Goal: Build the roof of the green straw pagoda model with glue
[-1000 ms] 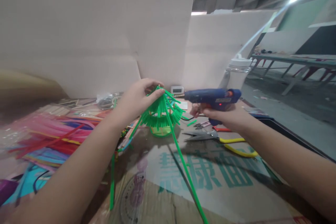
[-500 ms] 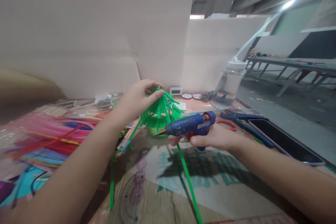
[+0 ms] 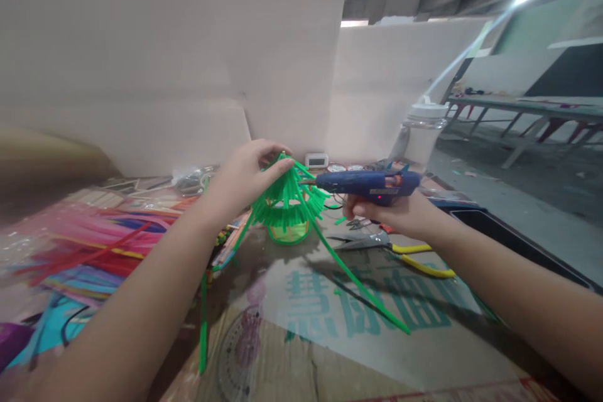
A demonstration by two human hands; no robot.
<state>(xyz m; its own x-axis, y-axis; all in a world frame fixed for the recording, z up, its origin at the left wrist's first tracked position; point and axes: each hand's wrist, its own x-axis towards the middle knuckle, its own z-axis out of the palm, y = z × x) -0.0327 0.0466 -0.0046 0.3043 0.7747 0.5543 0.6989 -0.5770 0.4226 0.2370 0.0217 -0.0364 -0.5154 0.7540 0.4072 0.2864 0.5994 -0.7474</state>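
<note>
My left hand [image 3: 259, 169] grips the top of a green pipe-cleaner tree [image 3: 287, 207], thumb across its front, other fingers partly hidden behind. Layers of green strips hang from it down to a round base. One long green pipe cleaner [image 3: 353, 273] trails from it toward the front right. In my right hand [image 3: 384, 210] is a blue glue gun [image 3: 367, 183], pointing left, its nozzle at the tree's right side near the top. Whether the tip touches the strips I cannot tell. Below it lie yellow-handled scissors [image 3: 391, 246].
Bundles of coloured pipe cleaners [image 3: 108, 232] cover the left side. A clear water bottle [image 3: 419, 138] stands at the back right, with a dark phone [image 3: 499, 232] nearer. A clear protractor [image 3: 238, 352] lies in front. White boards [image 3: 179, 63] wall off the back.
The glue gun has moved up and to the right, from low before the tree to beside its upper part. The scissors have come into view. My left hand stays on the tree's top.
</note>
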